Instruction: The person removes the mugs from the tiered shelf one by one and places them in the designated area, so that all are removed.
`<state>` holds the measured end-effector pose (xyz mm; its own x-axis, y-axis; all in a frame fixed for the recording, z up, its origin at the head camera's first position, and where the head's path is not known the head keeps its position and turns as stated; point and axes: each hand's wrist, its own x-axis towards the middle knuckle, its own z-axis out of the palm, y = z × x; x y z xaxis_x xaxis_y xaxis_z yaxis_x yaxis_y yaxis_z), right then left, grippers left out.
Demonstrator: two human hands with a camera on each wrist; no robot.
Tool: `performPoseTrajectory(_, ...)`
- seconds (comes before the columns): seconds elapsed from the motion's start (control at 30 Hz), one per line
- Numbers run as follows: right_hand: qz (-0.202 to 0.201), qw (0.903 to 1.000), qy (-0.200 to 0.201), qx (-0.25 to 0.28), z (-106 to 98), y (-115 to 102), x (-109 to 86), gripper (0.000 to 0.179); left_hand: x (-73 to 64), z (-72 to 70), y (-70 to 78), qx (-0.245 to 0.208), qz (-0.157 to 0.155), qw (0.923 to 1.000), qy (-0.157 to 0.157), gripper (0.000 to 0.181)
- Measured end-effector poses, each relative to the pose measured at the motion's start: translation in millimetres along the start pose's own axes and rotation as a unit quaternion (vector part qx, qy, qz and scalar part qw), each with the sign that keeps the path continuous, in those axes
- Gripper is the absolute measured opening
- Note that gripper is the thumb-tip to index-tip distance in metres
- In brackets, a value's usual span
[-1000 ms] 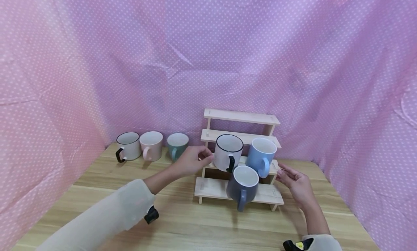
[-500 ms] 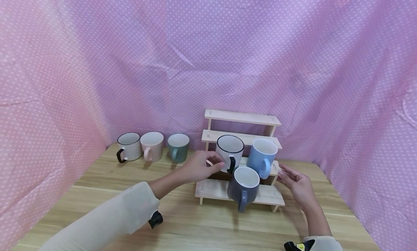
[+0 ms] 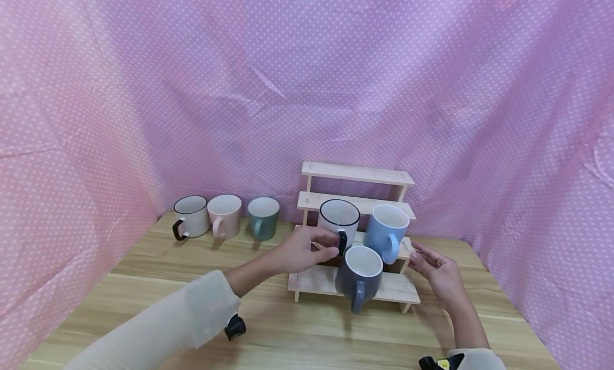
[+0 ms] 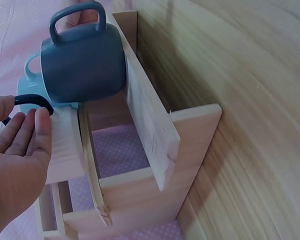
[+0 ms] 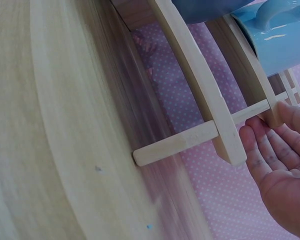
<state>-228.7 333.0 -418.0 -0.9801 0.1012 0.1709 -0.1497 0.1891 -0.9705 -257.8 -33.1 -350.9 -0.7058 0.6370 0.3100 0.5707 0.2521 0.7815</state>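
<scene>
My left hand [image 3: 304, 250] is at the white mug [image 3: 331, 220] with a black rim, its fingertips close to the black handle [image 4: 35, 99]. Whether they touch it is unclear. That mug stands on the second tier of a pale wooden stepped shelf [image 3: 352, 171], beside a light blue mug [image 3: 390, 228]. A dark grey-blue mug [image 3: 357, 279] sits on the lowest tier, handle toward me. With thumb and fingers, my right hand [image 3: 441, 276] pinches the right end of the shelf's second tier; the right wrist view shows this board end [image 5: 272, 117] between them.
On the wooden table [image 3: 288, 332], to the left, stand a white black-rimmed mug [image 3: 195, 220], a pale pink mug [image 3: 230, 218] and a green mug [image 3: 267, 220]. A pink dotted cloth [image 3: 307, 93] hangs behind and at both sides.
My left hand has moved right, from the shelf's left side to the white mug's handle. The right hand keeps its place at the shelf; the mugs have not visibly moved.
</scene>
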Motion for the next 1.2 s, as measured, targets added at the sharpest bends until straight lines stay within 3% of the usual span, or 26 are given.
performPoseTrajectory(0.2, -0.008, 0.9999, 0.001, 0.011, 0.5, 2.9, 0.1, 0.057, -0.2, 5.0, 2.8, -0.088, -0.042, 0.9952, -0.001, 0.026)
performPoseTrajectory(0.5, 0.000, 0.9999, 0.003, 0.013, 0.8, 0.1, -1.2, 0.057, 4.2, 7.6, 4.0, -0.238, -0.100, 0.9658, -0.029, 0.032)
performPoseTrajectory(0.6, -0.002, 0.9999, 0.003, 0.013, 1.1, 0.3, -1.5, 0.057, 5.3, 8.2, 5.7, -0.252, -0.108, 0.9610, -0.040, 0.032)
performPoseTrajectory(0.73, -0.007, 0.9999, 0.000, 0.014, 1.3, 1.9, -1.6, 0.057, 5.5, 9.1, 8.0, -0.249, -0.117, 0.9605, -0.042, 0.030)
performPoseTrajectory(0.97, -0.009, 1.0000, -0.002, 0.002, 1.0, 2.2, -1.7, 0.056, 4.7, 8.2, 6.5, -0.242, -0.125, 0.9621, -0.019, 0.025)
performPoseTrajectory(1.2, -0.004, 1.0000, 0.003, -0.004, 1.5, 0.9, -1.9, 0.055, 5.7, 4.6, 2.6, -0.256, -0.129, 0.9580, 0.000, 0.026)
